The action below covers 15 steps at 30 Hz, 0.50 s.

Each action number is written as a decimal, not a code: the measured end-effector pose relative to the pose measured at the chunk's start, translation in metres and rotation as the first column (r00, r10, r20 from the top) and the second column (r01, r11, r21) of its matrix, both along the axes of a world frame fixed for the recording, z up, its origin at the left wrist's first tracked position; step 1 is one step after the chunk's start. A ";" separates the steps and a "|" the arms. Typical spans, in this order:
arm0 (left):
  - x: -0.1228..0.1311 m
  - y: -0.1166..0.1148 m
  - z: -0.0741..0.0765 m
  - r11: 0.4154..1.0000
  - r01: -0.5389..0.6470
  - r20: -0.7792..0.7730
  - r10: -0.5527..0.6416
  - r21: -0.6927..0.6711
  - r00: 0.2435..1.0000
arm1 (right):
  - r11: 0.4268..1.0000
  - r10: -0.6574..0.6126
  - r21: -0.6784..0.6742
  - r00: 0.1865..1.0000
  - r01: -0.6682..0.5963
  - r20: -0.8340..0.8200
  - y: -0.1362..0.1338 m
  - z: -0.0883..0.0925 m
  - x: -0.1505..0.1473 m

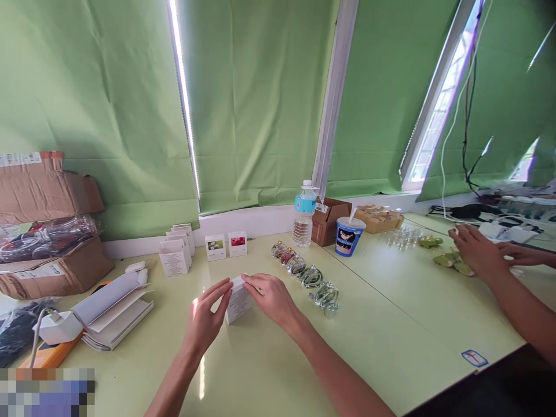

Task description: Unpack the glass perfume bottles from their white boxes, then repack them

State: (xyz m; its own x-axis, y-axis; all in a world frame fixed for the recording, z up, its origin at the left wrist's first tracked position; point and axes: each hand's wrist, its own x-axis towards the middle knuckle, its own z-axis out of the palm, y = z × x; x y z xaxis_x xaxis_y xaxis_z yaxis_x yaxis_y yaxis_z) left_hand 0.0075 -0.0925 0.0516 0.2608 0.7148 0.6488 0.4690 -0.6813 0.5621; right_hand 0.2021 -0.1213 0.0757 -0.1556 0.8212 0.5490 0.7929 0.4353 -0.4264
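Note:
Both my hands hold a small white box (237, 303) that stands on the pale green table (269, 370). My left hand (206, 315) grips its left side, fingers on the top edge. My right hand (271, 298) covers its right side and top. To the right of the box lies a diagonal row of several glass perfume bottles (310, 277). Behind it stand two small boxes with pictures (226, 245) and a group of white boxes (176, 253).
A stack of flat white cartons (113, 310) and a white charger (58, 328) lie at the left, with open cardboard boxes (47, 231) behind. A water bottle (304, 214), a paper cup (348, 234) and a brown box (330, 220) stand at the back. Another person's hands (482, 252) work at the right.

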 end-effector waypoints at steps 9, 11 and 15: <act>0.000 -0.011 -0.002 0.998 -0.028 -0.122 0.035 0.056 0.992 | 0.989 -0.075 -0.127 0.997 0.078 0.027 -0.016 0.013 -0.007; 0.000 -0.019 0.003 0.997 0.047 -0.019 -0.048 -0.062 0.999 | 0.973 -0.135 -0.180 0.989 0.143 0.061 -0.021 0.016 -0.015; 0.000 -0.027 0.012 0.912 0.233 0.353 -0.107 -0.337 0.929 | 0.964 -0.093 -0.243 0.993 0.108 0.074 -0.025 0.020 -0.031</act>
State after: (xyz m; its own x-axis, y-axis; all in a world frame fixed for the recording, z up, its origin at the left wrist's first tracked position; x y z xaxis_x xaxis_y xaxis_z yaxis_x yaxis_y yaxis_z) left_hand 0.0071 -0.1200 0.0637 0.2229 0.8808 0.4177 0.1164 -0.4495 0.8857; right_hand 0.1708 -0.1462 0.0961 -0.0926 0.9430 0.3196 0.8552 0.2397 -0.4596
